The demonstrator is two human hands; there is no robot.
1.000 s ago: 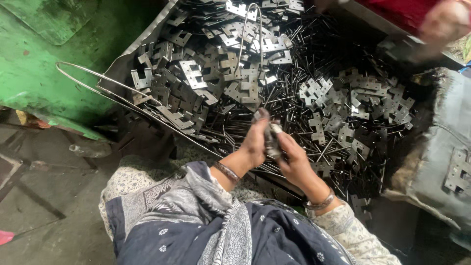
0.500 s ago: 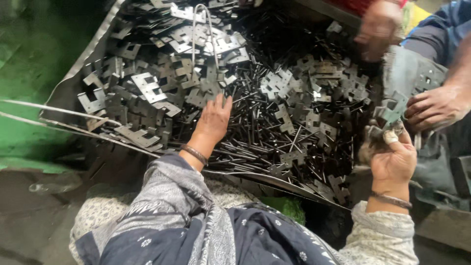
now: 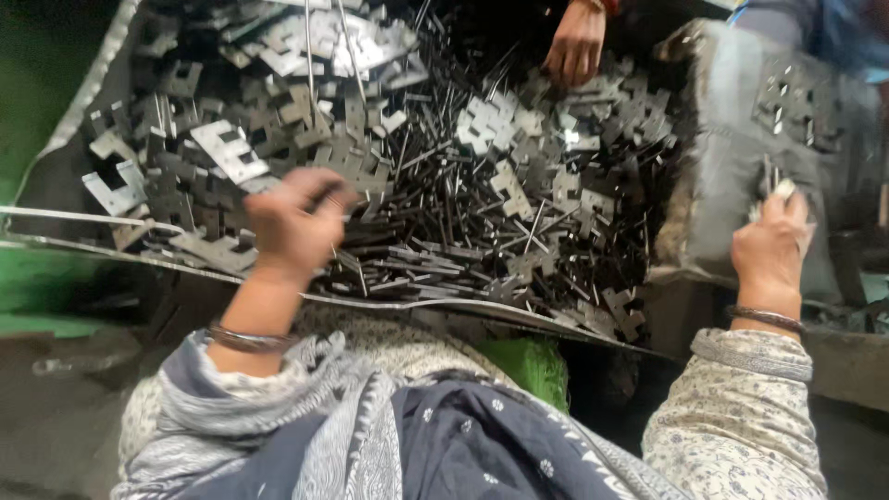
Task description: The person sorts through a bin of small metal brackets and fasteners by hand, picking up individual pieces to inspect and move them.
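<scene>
Left hand [image 3: 294, 222] — now fisted over stampings [image 3: 482, 185]

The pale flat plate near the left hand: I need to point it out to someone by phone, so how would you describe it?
Start at the big heap of stamped metal pieces. Go to its left part, just above the left hand. The pale flat plate lies on top, tilted, brighter and broader than the dark notched pieces around it.
</scene>
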